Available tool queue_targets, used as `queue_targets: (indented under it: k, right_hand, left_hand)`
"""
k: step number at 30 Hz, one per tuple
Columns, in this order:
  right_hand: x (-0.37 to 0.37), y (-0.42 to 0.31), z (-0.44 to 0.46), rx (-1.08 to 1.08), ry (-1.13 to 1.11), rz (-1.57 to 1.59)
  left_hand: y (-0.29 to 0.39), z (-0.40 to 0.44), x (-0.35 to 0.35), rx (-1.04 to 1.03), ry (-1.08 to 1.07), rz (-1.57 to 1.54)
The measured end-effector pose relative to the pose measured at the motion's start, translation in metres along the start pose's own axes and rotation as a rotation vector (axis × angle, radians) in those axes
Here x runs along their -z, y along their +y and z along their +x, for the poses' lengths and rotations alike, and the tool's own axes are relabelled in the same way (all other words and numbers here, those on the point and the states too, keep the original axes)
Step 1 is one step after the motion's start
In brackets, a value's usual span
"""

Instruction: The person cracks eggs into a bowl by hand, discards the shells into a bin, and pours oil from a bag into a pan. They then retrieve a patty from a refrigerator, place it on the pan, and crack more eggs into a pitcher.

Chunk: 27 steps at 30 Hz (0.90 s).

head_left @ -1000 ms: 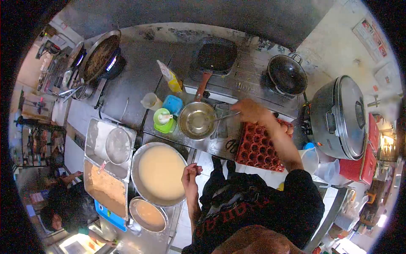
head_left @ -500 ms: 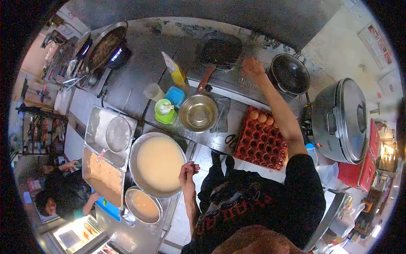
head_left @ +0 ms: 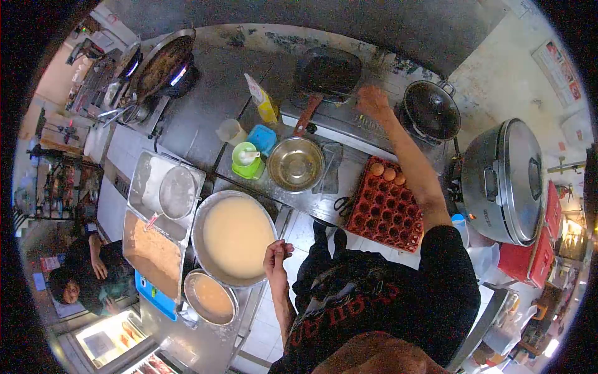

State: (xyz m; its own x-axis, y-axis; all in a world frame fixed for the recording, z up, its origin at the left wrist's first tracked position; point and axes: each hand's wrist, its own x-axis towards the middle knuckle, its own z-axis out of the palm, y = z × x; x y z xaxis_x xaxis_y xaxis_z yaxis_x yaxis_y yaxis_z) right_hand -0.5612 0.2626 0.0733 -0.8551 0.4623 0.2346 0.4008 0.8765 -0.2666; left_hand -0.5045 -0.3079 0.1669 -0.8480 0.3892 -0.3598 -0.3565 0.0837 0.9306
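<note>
My right hand [head_left: 374, 101] is over the stove, just right of a black square pan [head_left: 327, 73] with a brown handle. Its fingers look closed, but whatever they hold, if anything, is too small to make out. A dark wok [head_left: 431, 111] stands close on its right. Held low, my left hand [head_left: 277, 254] has curled fingers with nothing visible in them, beside the rim of a large metal bowl of pale batter [head_left: 240, 234]. Beneath my right forearm lies a red egg tray [head_left: 383, 209] with a few brown eggs [head_left: 389, 174] along its far edge.
A metal bowl [head_left: 295, 164], green container [head_left: 248, 163], blue container [head_left: 261, 139] and yellow-white bag [head_left: 263, 103] stand mid-counter. Leftward are a flour tray with a sieve [head_left: 177, 192], a brown-crumb tray [head_left: 152, 252] and a smaller batter bowl [head_left: 212, 298]. A large lidded cooker [head_left: 498, 181] stands right.
My view has shifted slightly, and both hands keep nearly the same places. At the far left, another person's arms have moved back from the blue tray.
</note>
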Motion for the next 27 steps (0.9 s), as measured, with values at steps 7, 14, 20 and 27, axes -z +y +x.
queue_targets:
  k: [7, 14, 20, 27]
  right_hand:
    - [0.015, -0.024, 0.005, -0.14, -0.14, -0.366]
    - [0.1, -0.059, -0.051, 0.067, 0.24, -0.249]
    - [0.112, -0.144, -0.16, -0.025, -0.252, 0.079]
    - [0.099, -0.177, -0.201, -0.155, -0.257, -0.017]
  left_hand:
    - [-0.006, -0.003, 0.003, -0.014, 0.005, -0.026]
    - [-0.002, -0.013, 0.005, -0.018, 0.039, -0.011]
    - [-0.015, -0.01, 0.003, -0.006, 0.016, -0.034]
    - [-0.011, -0.009, 0.005, -0.02, 0.003, -0.017]
